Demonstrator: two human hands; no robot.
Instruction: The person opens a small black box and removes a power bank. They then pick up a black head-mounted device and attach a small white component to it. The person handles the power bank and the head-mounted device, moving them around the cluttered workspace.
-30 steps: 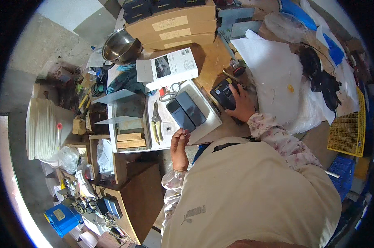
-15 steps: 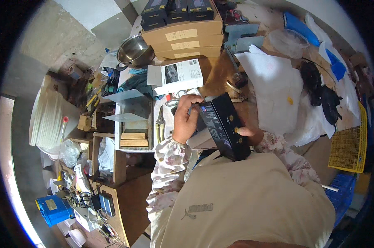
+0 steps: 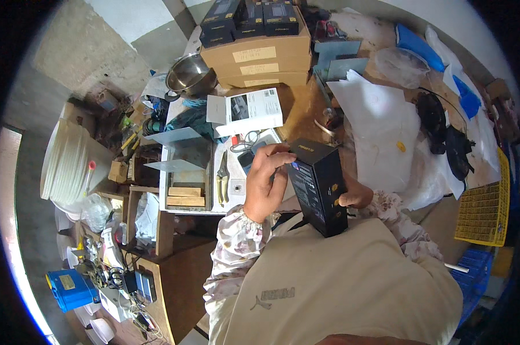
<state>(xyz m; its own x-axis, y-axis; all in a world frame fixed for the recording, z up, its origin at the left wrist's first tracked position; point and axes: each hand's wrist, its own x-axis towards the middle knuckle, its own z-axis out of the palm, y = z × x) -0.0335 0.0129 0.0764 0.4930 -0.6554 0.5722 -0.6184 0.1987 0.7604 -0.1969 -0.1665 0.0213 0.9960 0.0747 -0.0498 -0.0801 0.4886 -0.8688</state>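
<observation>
A black cardboard box (image 3: pixel 314 192) with small printing and yellow marks stands upright, slightly tilted, close against my apron. My right hand (image 3: pixel 356 193) grips its right side, the thumb lying on the printed face. At the box's upper left edge, the bent fingers of my left hand (image 3: pixel 267 183) press on the corner near the top. The fingertips behind the box are hidden. Beyond my left hand lie a dark flat device (image 3: pixel 246 159) and a pair of pruning shears (image 3: pixel 222 179). A white printed leaflet (image 3: pixel 252 109) lies unfolded farther back.
Stacked brown cartons (image 3: pixel 260 60) with black boxes (image 3: pixel 249 20) on top stand at the back, beside a metal bowl (image 3: pixel 190 76). White foam sheets (image 3: pixel 378 123) cover the right side. A wooden tray (image 3: pixel 185 190) and yellow crate (image 3: pixel 484 201) flank the work area.
The box has tipped and come slightly nearer my body, showing more of its top face. My left hand has shifted right and nearer with it. Both hands stay on the box.
</observation>
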